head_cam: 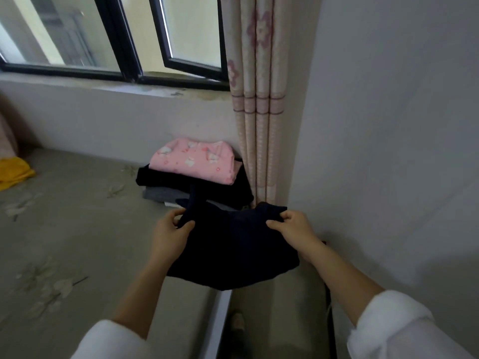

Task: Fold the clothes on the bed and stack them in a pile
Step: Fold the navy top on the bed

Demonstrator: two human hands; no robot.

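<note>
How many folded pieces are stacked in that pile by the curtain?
3 show clearly: a pink printed piece on top, a black piece under it, a grey piece below that. A pale edge beneath may be another, partly hidden behind the dark garment.

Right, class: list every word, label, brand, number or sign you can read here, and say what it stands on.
No readable text anywhere.
Pink garment: printed pattern only, no words.
Curtain: flower pattern only.
Dark garment gripped by the left hand and right hand: no label shows.
</note>
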